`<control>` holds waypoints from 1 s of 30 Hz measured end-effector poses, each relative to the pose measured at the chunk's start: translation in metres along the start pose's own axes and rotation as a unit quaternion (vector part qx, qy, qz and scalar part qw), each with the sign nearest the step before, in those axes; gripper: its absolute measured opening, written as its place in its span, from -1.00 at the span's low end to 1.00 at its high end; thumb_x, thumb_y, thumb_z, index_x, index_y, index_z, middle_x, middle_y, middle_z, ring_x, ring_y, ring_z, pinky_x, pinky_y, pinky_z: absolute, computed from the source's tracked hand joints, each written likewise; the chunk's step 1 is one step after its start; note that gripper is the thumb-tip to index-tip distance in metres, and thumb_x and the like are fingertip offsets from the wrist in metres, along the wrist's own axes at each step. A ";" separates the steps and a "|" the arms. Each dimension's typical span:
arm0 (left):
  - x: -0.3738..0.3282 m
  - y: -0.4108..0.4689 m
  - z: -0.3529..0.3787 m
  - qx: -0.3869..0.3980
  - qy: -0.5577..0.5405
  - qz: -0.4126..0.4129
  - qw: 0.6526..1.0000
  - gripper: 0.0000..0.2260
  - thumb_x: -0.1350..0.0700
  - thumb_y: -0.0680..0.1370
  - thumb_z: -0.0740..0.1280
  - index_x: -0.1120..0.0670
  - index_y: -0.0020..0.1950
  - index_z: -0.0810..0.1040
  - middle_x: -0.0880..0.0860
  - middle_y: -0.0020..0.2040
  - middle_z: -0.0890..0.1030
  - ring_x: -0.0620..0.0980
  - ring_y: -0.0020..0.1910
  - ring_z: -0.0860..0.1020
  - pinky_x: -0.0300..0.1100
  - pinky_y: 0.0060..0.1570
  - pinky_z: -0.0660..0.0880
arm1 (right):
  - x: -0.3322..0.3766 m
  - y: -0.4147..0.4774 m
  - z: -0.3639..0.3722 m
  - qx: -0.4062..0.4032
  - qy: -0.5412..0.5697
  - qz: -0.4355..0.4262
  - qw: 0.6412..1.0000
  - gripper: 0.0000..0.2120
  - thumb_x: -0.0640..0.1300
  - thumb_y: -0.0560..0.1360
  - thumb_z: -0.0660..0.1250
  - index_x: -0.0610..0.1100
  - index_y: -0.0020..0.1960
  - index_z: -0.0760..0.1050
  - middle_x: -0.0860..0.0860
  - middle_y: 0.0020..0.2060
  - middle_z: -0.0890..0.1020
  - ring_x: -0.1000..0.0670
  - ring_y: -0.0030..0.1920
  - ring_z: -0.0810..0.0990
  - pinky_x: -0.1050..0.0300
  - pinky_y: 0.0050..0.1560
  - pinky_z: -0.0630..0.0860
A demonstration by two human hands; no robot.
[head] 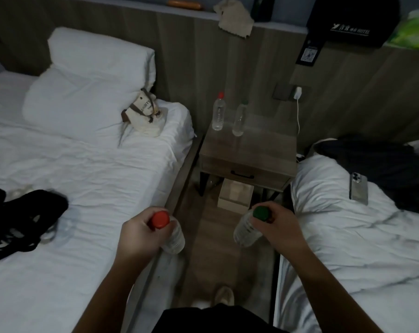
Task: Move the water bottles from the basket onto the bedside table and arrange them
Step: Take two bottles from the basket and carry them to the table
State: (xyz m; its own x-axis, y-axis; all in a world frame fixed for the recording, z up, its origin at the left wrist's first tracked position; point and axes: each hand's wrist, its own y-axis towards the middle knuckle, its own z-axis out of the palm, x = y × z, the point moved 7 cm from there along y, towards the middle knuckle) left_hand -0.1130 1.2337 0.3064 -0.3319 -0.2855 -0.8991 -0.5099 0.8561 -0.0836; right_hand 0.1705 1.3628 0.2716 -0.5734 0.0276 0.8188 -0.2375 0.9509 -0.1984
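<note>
Left hand (137, 234) grips red-capped bottle (173, 237); right hand (279, 227) grips green-capped bottle (245, 230).

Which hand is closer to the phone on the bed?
Right. The right hand, gripping the green-capped bottle, is a little left of the phone; the left hand, gripping the red-capped bottle, is much farther left.

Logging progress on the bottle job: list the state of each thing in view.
left hand: gripping carried red-capped bottle
right hand: gripping carried green-capped bottle
tabletop red-capped bottle: upright, capped
tabletop green-capped bottle: upright, capped
drawer: closed
charger: plugged in
phone: lying face down
</note>
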 end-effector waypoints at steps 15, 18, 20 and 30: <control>-0.021 0.118 0.078 0.023 0.053 -0.004 0.998 -0.85 0.04 0.31 0.52 -0.06 -0.17 0.62 -0.04 -0.28 0.65 -0.08 -0.24 0.63 -0.07 -0.16 0.61 | -0.016 0.107 -0.051 -0.009 -0.024 0.019 0.999 -0.79 -0.10 0.35 0.51 0.02 -0.04 0.59 0.16 -0.18 0.63 0.19 -0.14 0.60 0.26 -0.13 0.52; -0.021 0.162 0.092 0.030 0.103 0.012 0.994 -0.83 0.04 0.34 0.52 -0.09 -0.13 0.61 -0.08 -0.26 0.64 -0.11 -0.23 0.61 -0.08 -0.15 0.60 | -0.015 0.142 -0.051 -0.011 -0.027 0.009 1.000 -0.80 -0.14 0.35 0.52 -0.01 -0.06 0.59 0.14 -0.20 0.64 0.20 -0.18 0.61 0.33 -0.19 0.52; -0.020 0.195 0.103 0.046 0.122 0.000 0.991 -0.81 0.00 0.35 0.51 -0.12 -0.10 0.58 -0.09 -0.22 0.63 -0.12 -0.20 0.59 -0.11 -0.11 0.57 | -0.012 0.171 -0.051 -0.019 -0.032 0.003 0.999 -0.81 -0.17 0.36 0.52 -0.02 -0.07 0.59 0.13 -0.20 0.64 0.19 -0.18 0.61 0.33 -0.18 0.52; -0.035 0.348 0.148 0.129 0.136 -0.011 0.982 -0.78 0.02 0.39 0.48 -0.05 0.00 0.58 -0.09 -0.18 0.61 -0.14 -0.18 0.55 -0.30 -0.19 0.42 | 0.011 0.308 -0.060 -0.068 -0.087 0.087 0.990 -0.81 -0.07 0.42 0.46 0.00 0.01 0.53 0.16 -0.26 0.54 0.28 -0.28 0.48 0.48 -0.34 0.36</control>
State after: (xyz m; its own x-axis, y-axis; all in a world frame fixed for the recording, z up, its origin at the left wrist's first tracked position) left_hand -0.1616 1.6048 0.2450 -0.5408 -0.3800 -0.7505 -0.3134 0.9189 -0.2394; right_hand 0.1381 1.6749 0.2523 -0.7249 0.1524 0.6718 -0.0224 0.9695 -0.2442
